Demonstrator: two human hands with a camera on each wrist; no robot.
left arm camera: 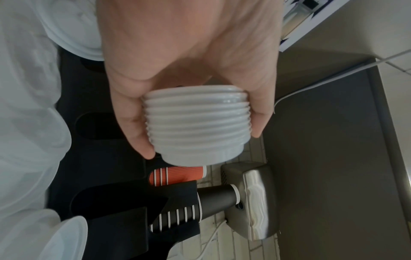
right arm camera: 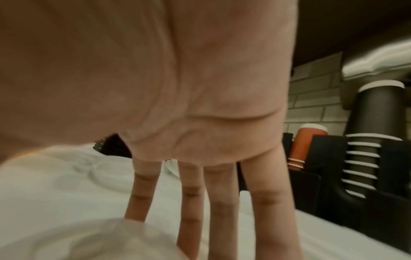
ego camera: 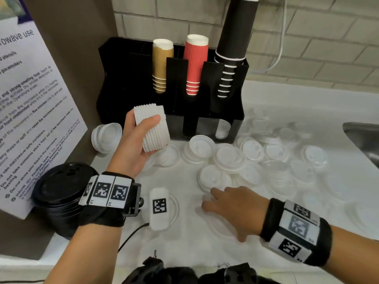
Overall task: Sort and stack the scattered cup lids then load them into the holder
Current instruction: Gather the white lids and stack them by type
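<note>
My left hand (ego camera: 139,140) (left arm camera: 195,98) grips a stack of white lids (ego camera: 152,128) (left arm camera: 196,126), raised in front of the black cup-and-lid holder (ego camera: 225,111). Thumb and fingers wrap around the stack's ribbed sides. Several white lids (ego camera: 231,158) lie scattered over the white counter, right of centre. My right hand (ego camera: 227,203) (right arm camera: 200,202) reaches down with straight, spread fingers (right arm camera: 142,193) onto a lid (ego camera: 205,199) (right arm camera: 89,237) lying on the counter; whether it has hold of the lid does not show.
The holder carries gold cups (ego camera: 162,64), red cups (ego camera: 194,64) and black cups (ego camera: 233,48). A short pile of white lids (ego camera: 106,138) leans left of it. Black lids (ego camera: 61,193) are stacked at front left beside a notice sheet (ego camera: 30,111). A sink (ego camera: 363,140) lies far right.
</note>
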